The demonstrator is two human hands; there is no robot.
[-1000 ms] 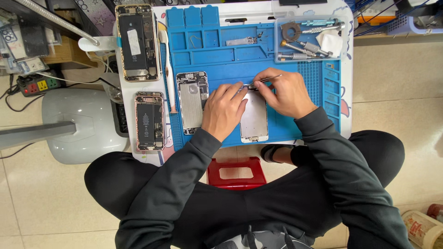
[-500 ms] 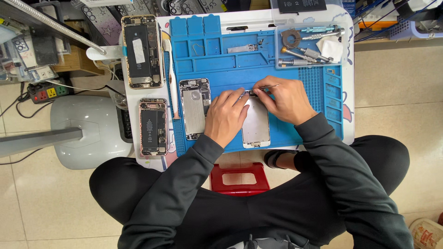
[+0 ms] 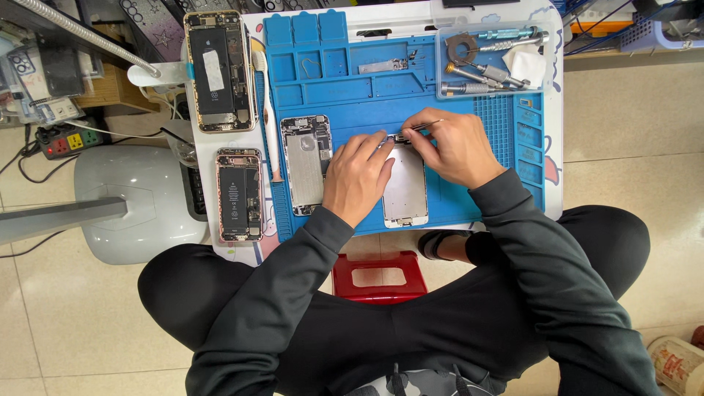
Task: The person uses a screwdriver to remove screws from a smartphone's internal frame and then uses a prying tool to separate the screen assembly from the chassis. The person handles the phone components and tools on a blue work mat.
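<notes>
Two hands work on a white phone screen panel (image 3: 405, 187) lying on a blue silicone repair mat (image 3: 469, 198).

The left hand (image 3: 357, 176) presses flat on the panel's left edge, fingers together. The right hand (image 3: 455, 143) pinches thin metal tweezers (image 3: 422, 127) at the panel's top edge. Left of the panel lies a silver phone back housing (image 3: 306, 163); further left, off the mat, two opened phones (image 3: 240, 194) rest on the counter.

Our left hand (image 3: 357, 176) covers the left edge of the white phone panel (image 3: 405, 192) — the tip of the tweezers (image 3: 418, 129) in our right hand (image 3: 453, 147) is too small to tell what it grips. The paper roll (image 3: 678, 363) is cut off by the frame's edge.
</notes>
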